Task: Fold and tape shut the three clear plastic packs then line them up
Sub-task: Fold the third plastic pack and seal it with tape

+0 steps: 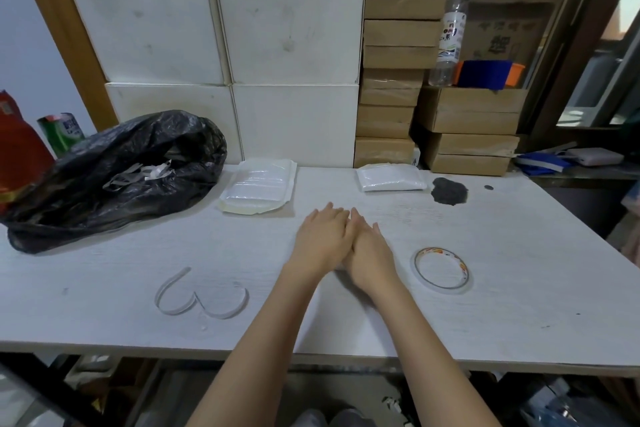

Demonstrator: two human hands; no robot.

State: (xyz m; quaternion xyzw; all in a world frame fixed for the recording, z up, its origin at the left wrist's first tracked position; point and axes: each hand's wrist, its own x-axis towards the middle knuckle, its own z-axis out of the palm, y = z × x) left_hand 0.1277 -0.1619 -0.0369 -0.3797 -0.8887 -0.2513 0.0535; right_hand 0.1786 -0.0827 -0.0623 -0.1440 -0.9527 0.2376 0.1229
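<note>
My left hand (320, 239) and my right hand (370, 253) lie flat side by side on the white table (519, 270), touching each other, holding nothing. A stack of clear plastic packs (258, 185) rests at the back centre-left, beyond my left hand. One folded clear pack (391, 177) lies at the back right, near the brown boxes. A roll of tape (441, 269) lies flat just right of my right hand. A curled strip of tape backing (201, 296) sits to the left of my forearms.
A black rubbish bag (114, 177) with white strips inside fills the back left. White boxes (277, 45) and brown cartons (398, 80) stand along the back edge. A dark stain (449, 191) marks the table at back right. A water bottle (448, 35) stands on cartons.
</note>
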